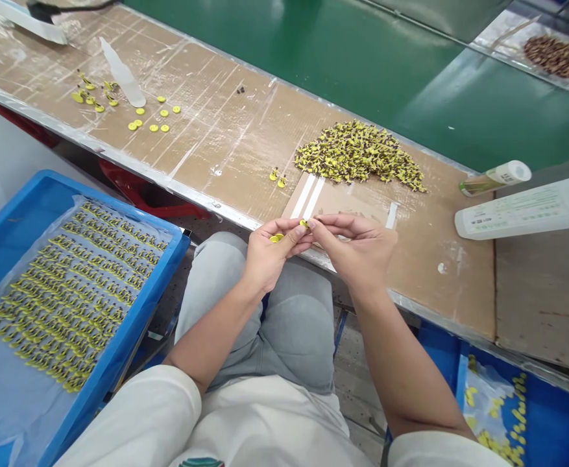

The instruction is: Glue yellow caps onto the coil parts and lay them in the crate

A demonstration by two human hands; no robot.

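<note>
My left hand is closed in a pinch over the table's front edge, gripping a small yellow disc. A few more yellow discs rest in its curled fingers. My right hand meets it from the right, thumb and fingertips pinched at the same piece; a small dark bit shows there, partly hidden by the fingers. Just beyond my hands lies a cardboard sheet with white strips. Behind it is a heap of tiny yellow and dark brown parts.
To the left, a blue tray holds rows of yellow discs with dark tops. Loose yellow discs lie near a white flat strip. A white bottle and a tube stand right. A blue bin sits below.
</note>
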